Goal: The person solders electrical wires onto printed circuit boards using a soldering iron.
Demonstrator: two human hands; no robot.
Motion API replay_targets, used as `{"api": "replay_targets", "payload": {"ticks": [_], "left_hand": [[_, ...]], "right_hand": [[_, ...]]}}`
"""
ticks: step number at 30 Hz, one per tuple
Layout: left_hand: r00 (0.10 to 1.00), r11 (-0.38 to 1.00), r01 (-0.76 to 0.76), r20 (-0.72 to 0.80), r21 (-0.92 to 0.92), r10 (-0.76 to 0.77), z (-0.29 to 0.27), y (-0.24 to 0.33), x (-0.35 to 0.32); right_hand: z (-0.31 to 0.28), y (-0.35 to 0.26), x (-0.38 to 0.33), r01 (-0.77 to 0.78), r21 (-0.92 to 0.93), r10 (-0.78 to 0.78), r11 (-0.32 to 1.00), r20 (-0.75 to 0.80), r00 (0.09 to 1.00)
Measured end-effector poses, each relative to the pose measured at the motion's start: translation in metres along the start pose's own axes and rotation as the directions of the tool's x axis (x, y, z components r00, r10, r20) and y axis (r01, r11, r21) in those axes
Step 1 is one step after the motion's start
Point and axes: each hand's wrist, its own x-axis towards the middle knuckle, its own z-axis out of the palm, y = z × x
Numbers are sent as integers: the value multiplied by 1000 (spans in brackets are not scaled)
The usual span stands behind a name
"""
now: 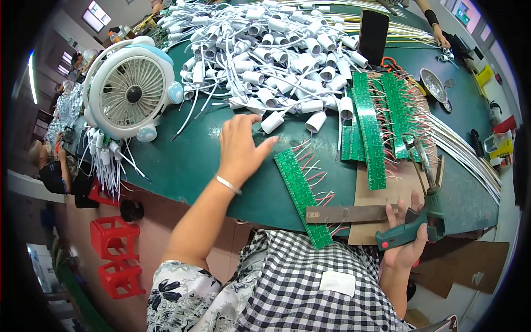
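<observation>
My left hand [239,149] is open, thumb and fingers apart, over the green table just short of a white lamp holder [272,122] at the near edge of a big heap. Another lamp holder [316,121] lies to its right. In my right hand [406,252] is a green soldering gun [399,236] with a red button, its tip end pointing up and away from me. In front of me lies a narrow green circuit board [296,178] with red and white wires along its right side. A flat dark metal bar [354,214] rests across its lower part.
Several wired circuit boards [369,133] are stacked on cardboard [368,202] at right. A white-blue fan [133,94] stands left of the lamp-holder heap [265,50]. Behind are a black phone [373,36] and a metal dish [433,84]. Another person's hand [441,37] is at far right.
</observation>
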Motion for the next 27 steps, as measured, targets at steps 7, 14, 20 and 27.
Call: {"api": "replay_targets", "payload": {"ticks": [7, 14, 20, 27], "left_hand": [[983, 884, 170, 137, -435, -122, -1, -19, 25], [856, 152, -467, -488, -871, -168, -94, -52, 49], [994, 867, -97, -10, -489, 106, -109, -2, 20], [933, 989, -98, 336, -108, 129, -35, -1, -29]], "right_hand": [[20, -5, 11, -27, -51, 25, 998, -39, 999], [32, -8, 29, -71, -81, 70, 994, -17, 997], [46, -46, 44, -60, -599, 202, 799, 173, 964], [76, -41, 72, 274, -767, 413, 580, 567, 712]]}}
